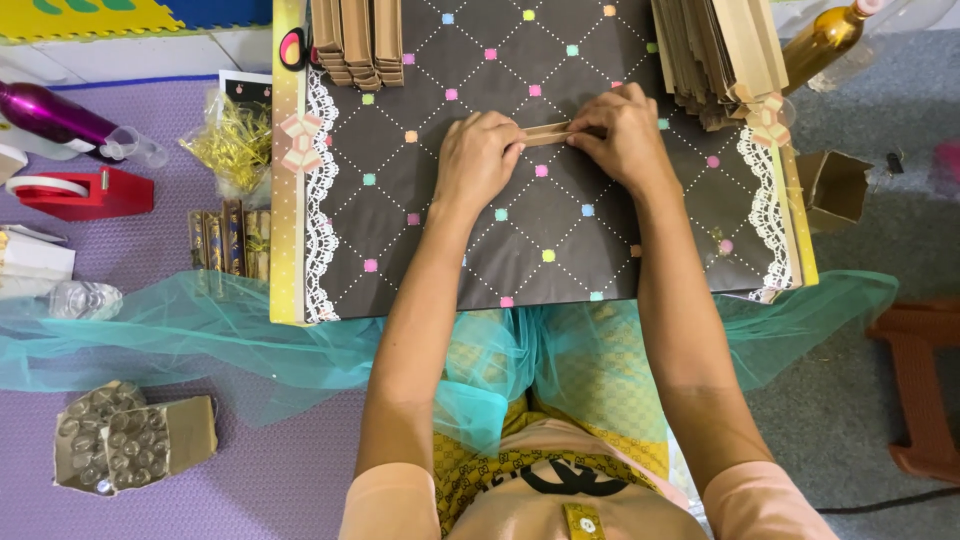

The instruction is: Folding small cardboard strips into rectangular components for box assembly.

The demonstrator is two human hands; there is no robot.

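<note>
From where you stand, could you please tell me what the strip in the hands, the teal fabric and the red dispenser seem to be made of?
The strip, pinched between the left hand and right hand, looks like matte brown card or kraft paper: flat, with a crisp fold. The teal fabric seems to be tulle netting: sheer, things show through it. The red dispenser looks like glossy moulded plastic.

Layout: board on lap, clutter both sides.

Board (560, 250) in centre on tulle (200, 335), over the lap. On it: strip (545, 133) mid-back, left hand (478, 160) & right hand (625, 135) at its ends; card stack (358, 40) back-left, bigger stack (715, 50) back-right. Left of board: shreds (235, 140), tape dispenser (75, 192) further left, tube (60, 115) behind it. Blister packs (130, 445) front-left on floor. Right of board: small box (835, 188), bottle (825, 40) behind it, stool (925, 380) front-right.
</note>
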